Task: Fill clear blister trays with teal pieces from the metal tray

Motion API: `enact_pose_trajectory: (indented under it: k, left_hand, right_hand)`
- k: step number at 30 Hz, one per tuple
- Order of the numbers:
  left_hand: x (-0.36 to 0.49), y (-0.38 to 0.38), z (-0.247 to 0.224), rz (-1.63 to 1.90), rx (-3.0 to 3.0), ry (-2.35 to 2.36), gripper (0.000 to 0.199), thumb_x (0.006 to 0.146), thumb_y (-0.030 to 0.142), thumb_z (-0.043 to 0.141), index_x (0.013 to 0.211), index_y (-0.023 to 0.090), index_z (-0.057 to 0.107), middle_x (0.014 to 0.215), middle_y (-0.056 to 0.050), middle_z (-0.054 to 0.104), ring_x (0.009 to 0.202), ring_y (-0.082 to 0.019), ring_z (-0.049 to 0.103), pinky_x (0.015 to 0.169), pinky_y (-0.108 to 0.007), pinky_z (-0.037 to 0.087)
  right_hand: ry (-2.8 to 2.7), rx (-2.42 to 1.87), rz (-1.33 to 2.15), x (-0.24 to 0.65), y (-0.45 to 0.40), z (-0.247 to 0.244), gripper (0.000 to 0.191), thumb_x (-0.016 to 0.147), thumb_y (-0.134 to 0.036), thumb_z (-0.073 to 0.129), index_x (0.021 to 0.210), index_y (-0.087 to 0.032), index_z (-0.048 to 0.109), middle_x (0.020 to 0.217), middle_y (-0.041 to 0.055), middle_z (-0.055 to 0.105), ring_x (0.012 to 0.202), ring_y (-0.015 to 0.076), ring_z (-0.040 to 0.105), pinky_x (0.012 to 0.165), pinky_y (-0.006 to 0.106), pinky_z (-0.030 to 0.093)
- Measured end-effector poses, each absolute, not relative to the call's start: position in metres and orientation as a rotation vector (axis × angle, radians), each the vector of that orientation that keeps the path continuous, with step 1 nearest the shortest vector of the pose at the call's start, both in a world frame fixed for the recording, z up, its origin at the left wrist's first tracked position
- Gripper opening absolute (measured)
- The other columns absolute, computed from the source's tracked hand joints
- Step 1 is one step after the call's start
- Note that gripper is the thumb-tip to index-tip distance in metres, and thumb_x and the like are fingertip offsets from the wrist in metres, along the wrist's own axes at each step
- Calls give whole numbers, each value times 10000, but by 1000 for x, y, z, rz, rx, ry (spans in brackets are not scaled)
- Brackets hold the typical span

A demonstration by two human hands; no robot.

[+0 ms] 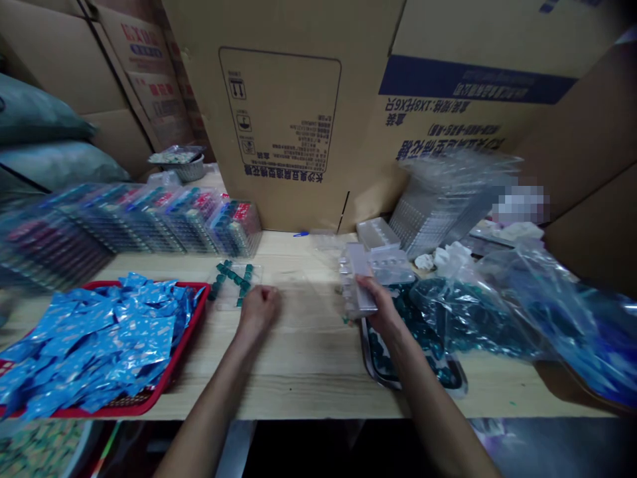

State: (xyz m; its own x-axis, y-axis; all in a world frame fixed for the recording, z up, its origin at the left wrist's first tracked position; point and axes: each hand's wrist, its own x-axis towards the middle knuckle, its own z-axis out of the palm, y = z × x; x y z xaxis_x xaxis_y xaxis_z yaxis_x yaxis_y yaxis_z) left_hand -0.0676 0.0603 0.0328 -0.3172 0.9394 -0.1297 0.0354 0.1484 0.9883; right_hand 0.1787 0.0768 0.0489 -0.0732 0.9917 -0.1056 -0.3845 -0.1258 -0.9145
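Note:
My right hand [377, 302] grips a pale plastic mould [361, 279] with a row of scalloped bumps, held tilted above the left edge of a metal tray [369, 362] of dark green pieces [430, 342]. Closed and slightly blurred, my left hand [261, 305] is beside the right edge of a clear plastic tray [227, 300] that carries dark green pieces [244, 282] in rows. Whatever the left fingers hold, if anything, is hidden.
A red basket [192, 332] of blue packets [107, 338] stands at left, stacked filled trays [174, 219] behind it. A large cardboard box [293, 133] blocks the back. Empty clear trays [432, 206] and a bag of green pieces [472, 312] stand at right.

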Motion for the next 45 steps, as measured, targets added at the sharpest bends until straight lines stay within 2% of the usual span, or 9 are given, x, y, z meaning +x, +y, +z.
enact_pose_trajectory:
  k: [5,9,20,27,32,35,39,42,45]
  left_hand:
    - [-23,33,47,1331,857,1276,291,740,347,761,930,133,704,784,-29,678,585,-98,565,531,-198,447]
    - [15,20,66,1266,483,882,343,590,264,903,830,98,722,741,-39,698,568,-91,621,553,-180,529]
    - [20,18,65,1313,369,866,390,488,233,949,759,103,700,604,5,649,484,-62,572,501,-149,511]
    - [-1,16,61,1330,587,862,346,598,326,903,741,115,669,578,38,564,478,-32,462,458,-131,368]
    - [-54,5,64,1348,545,888,229,673,209,844,797,129,670,1078,-88,702,972,-158,654,770,-205,516]
    - [-74,-8,65,1305,545,765,132,759,181,758,788,136,637,1339,-131,610,1283,-252,537,985,-302,477]
    - [-80,-23,60,1250,544,673,100,813,199,687,844,152,606,1407,-153,561,1360,-306,469,1087,-408,406]
    - [-78,-31,54,1224,592,657,93,840,210,656,847,162,577,1393,-159,572,1351,-320,480,1093,-453,387]
    - [-77,-39,52,1136,730,669,113,884,269,628,902,170,576,1338,-163,611,1295,-327,534,1046,-451,411]
  right_hand:
    - [-961,-933,1526,169,58,60,602,630,-405,714,1192,-243,569,957,19,660,767,196,594,616,281,465]
    - [-959,-817,1683,142,44,58,538,644,-359,738,1146,-237,589,914,8,643,742,172,567,624,263,450]
    - [-913,-717,1785,135,45,48,429,635,-349,755,1011,-205,608,800,-18,596,650,129,513,577,231,426]
    - [-1110,-781,1781,134,57,49,657,668,-395,677,1278,-218,511,974,25,643,715,166,560,614,254,447]
    - [-1800,-1274,1093,152,136,67,798,747,-496,607,1463,-246,359,1302,99,548,1142,293,511,952,410,419]
    - [-2187,-1607,402,155,188,68,888,764,-514,642,1519,-205,290,1432,200,412,1269,410,395,1036,537,301]
    - [-2440,-1710,49,143,215,64,803,833,-432,605,1520,-156,295,1572,240,205,1400,471,216,1092,600,174]
    - [-2393,-1531,360,136,195,75,752,909,-415,506,1544,-118,234,1633,206,47,1481,418,-3,1134,604,99]
    - [-2282,-1192,994,144,152,89,672,964,-479,390,1540,-153,274,1591,180,274,1447,325,275,1090,498,320]
